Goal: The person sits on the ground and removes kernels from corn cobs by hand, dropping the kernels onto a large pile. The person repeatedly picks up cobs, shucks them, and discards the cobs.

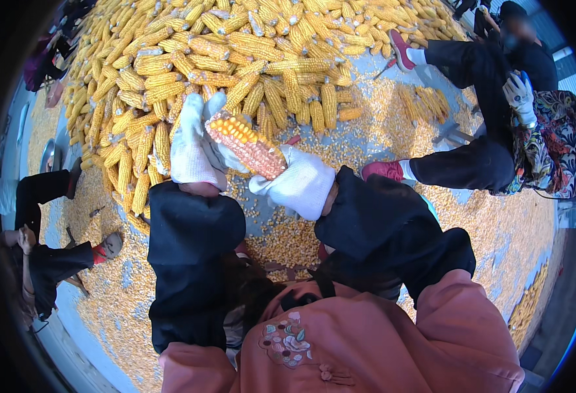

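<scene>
My right hand (pixel 301 180), in a white knit glove, grips the lower right end of a partly shelled corn cob (pixel 247 145). Yellow kernels remain along the cob's upper side and far left tip; the rest is bare, reddish pith. Beside the cob's left end is my left hand (pixel 198 144), also gloved in white, its fingers stretched up and apart. Part of that glove passes behind the cob, and I cannot tell whether it touches it. Past both hands rises a large heap of unshelled yellow corn cobs (pixel 242 46).
Loose kernels (pixel 288 242) cover the ground between my feet and around me. At the right sits a person in a patterned top with a white glove (pixel 519 98); smaller cobs (pixel 424 103) lie near their feet. Another seated person's legs (pixel 59 252) show at the left, near a metal basin (pixel 49 156).
</scene>
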`<state>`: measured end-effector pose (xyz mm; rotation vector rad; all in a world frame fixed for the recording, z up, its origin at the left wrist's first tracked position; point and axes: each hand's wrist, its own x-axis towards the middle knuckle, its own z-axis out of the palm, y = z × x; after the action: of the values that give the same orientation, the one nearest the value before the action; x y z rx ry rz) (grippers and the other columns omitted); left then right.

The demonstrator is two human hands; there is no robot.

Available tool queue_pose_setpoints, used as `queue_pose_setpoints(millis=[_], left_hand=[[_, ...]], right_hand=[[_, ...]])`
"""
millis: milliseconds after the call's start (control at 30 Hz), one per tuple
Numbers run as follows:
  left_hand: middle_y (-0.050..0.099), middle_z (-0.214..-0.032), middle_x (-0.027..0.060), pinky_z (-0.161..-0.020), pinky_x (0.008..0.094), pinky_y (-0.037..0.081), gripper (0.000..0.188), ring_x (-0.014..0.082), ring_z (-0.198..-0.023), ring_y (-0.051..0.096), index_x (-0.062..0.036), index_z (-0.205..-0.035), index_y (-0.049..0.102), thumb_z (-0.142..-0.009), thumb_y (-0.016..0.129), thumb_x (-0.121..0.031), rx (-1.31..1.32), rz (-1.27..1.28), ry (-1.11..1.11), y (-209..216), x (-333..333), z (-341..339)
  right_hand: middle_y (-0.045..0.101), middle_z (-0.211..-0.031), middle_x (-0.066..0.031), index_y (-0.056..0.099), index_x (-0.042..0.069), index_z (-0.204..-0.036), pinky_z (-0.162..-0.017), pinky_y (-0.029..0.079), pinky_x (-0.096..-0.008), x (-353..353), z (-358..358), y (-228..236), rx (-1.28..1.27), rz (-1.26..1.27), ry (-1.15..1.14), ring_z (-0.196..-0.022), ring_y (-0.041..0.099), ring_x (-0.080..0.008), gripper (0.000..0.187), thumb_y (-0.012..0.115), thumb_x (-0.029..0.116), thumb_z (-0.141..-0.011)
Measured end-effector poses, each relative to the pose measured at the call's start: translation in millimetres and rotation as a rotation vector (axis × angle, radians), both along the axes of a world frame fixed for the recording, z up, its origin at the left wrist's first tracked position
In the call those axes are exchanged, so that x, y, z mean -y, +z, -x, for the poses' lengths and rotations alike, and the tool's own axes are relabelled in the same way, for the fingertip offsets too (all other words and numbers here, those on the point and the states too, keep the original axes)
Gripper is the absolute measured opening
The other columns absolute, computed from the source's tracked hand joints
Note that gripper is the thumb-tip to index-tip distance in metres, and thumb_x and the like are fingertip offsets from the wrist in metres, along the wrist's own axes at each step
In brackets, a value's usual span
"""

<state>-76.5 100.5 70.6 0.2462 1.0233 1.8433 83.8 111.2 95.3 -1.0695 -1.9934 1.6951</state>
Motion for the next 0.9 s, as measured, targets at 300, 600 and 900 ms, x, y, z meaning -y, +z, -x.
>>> queue_pose_setpoints(millis=[300, 600, 900], left_hand=[[0.057, -0.097, 0.0106, -0.064, 0.0273, 0.050, 0.056, 0.0150, -0.078, 0.058, 0.0033, -0.121, 0.039, -0.082, 0.054, -0.034, -0.295, -0.194, -0.414, 16, 24, 1], [0.057, -0.102, 0.0129, -0.079, 0.0273, 0.046, 0.039, 0.0174, -0.089, 0.058, 0.0033, -0.117, 0.046, -0.079, 0.054, -0.005, -0.289, -0.143, -0.522, 17, 19, 2], [0.055, -0.102, 0.0231, -0.065, 0.0294, 0.050, 0.054, 0.0254, -0.078, 0.061, 0.0084, -0.119, 0.039, -0.067, 0.050, -0.003, -0.161, -0.154, -0.596, 13, 18, 1]], right_hand=[[0.059, -0.071, -0.0162, 0.058, 0.007, -0.092, -0.057, 0.047, -0.0380, -8, -10, -6, 0.280, -0.455, 0.002, -0.067, 0.059, -0.0317, 0.035, 0.058, 0.037, -0.074], [0.061, -0.077, -0.0067, 0.055, 0.004, -0.097, -0.064, 0.044, -0.0287, -18, -7, -54, -0.244, -0.042, 0.000, -0.072, 0.058, -0.0171, 0.026, 0.054, 0.022, -0.079], [0.061, -0.082, -0.0136, 0.052, 0.003, -0.099, -0.065, 0.046, -0.0327, -28, -10, -87, -0.173, -0.038, 0.052, -0.077, 0.060, -0.0279, 0.033, 0.060, 0.023, -0.074]])
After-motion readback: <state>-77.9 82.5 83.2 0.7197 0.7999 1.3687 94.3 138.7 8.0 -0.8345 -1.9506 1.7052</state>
